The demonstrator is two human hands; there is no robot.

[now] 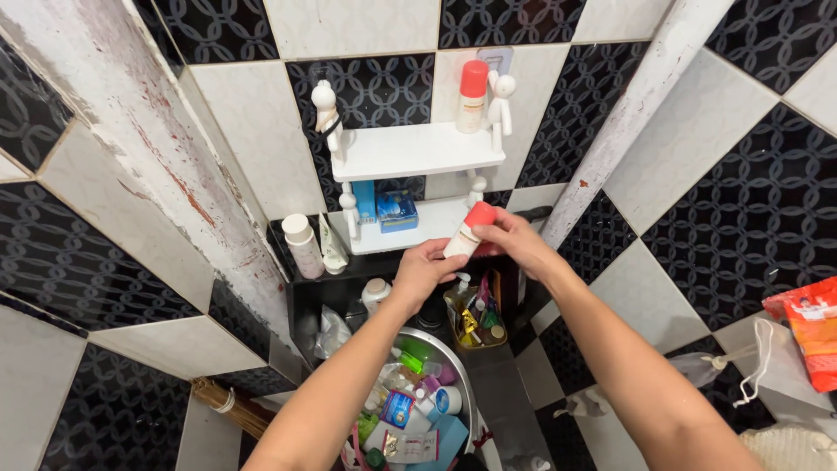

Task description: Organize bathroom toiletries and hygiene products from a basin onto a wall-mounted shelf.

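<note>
Head view: the black-and-white tiled wall (697, 131) carries a white two-tier shelf (410, 150), and in front of the lower tier both hands hold a small white bottle with a red cap (468, 230), tilted. Bottle looks like light, rigid, smooth plastic, likely slippery if wet, best gripped round the body with the cap left free. Left hand (425, 266) pinches the lower body with its fingers closed on it; right hand (508, 240) is wrapped at the cap end, both forearms stretched forward and up over a metal basin (457, 366) of toiletries.
</note>
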